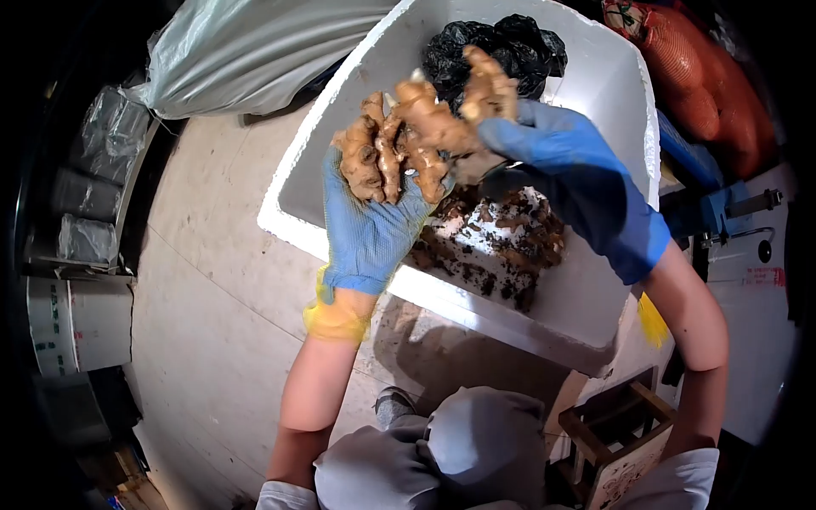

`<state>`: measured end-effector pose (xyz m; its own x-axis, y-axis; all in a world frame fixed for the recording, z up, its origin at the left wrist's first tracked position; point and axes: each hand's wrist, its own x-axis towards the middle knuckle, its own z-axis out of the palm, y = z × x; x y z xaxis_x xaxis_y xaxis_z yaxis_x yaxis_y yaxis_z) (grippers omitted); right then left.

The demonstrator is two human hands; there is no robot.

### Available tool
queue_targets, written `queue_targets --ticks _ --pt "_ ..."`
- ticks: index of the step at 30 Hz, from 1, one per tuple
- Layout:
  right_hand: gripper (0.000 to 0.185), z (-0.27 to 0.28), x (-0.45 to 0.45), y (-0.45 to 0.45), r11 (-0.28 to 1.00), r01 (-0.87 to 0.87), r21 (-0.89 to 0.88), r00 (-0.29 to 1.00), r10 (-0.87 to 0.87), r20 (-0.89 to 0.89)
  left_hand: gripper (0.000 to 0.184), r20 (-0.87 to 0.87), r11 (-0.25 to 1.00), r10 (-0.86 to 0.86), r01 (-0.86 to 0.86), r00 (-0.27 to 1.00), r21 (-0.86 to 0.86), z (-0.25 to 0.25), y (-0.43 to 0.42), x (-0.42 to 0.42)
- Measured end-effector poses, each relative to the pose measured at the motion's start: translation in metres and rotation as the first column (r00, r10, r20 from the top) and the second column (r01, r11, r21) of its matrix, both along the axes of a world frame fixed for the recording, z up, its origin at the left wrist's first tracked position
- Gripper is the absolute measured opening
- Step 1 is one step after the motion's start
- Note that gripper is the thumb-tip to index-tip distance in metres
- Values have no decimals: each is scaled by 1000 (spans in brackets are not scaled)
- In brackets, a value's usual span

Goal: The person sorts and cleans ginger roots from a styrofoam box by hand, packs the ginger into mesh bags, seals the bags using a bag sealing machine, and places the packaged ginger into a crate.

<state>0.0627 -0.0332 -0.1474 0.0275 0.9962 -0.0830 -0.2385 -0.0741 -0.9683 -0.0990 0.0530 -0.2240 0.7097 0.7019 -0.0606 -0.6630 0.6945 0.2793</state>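
Knees (484,438): clad in grey, side by side, just short of the white polystyrene box (510,319).
Left hand (365,229): in a blue glove with a yellow cuff (330,320) at the wrist; palm turned up beneath knobbly ginger (361,161); the fingers are mostly hidden by the load, so I can't tell how far they curl.
Right hand (565,157): gloved in blue too, dark across part of it, fingers closed round the lower end of an upright ginger piece (489,89), a little blurred.
Ginger overhead: held above the box, well clear of its floor; from here I can't tell whether the right hand's piece is joined to what the left palm bears.
Box floor: brown scraps (510,242) and dark crumbs strewn below the hands, too small for me to sort soil from plant.
How far along: partway, I'd judge; loose bits already lie in the box, while the ginger is in hand and not set down.
Black plastic bag (497,55): crumpled at the far end of the box; whether more ginger waits inside, I can't say.
Round about: a red mesh sack (705,76) past the box's right side, a wooden stool (614,425) near the right knee.
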Motion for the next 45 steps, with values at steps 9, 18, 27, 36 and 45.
queue_targets --ticks 9,18,27,36,45 --pt "40 -28 -36 41 994 68 -90 535 39 844 39 126 1000 -6 3 992 18 -12 14 -6" --pt "32 -79 37 79 981 153 -118 737 -33 675 37 132 998 17 -8 991 -68 -15 14 -10" --pt "23 -328 36 137 831 -551 73 -286 -271 919 40 152 994 17 0 988 -110 -16 10 -14" --pt "15 -291 7 121 741 -670 53 -120 -178 977 44 160 975 36 1 986 -223 -13 7 -12" --pt "28 -184 67 144 993 -105 -45 280 73 957 38 87 998 -1 -4 996 55 -17 8 -12"
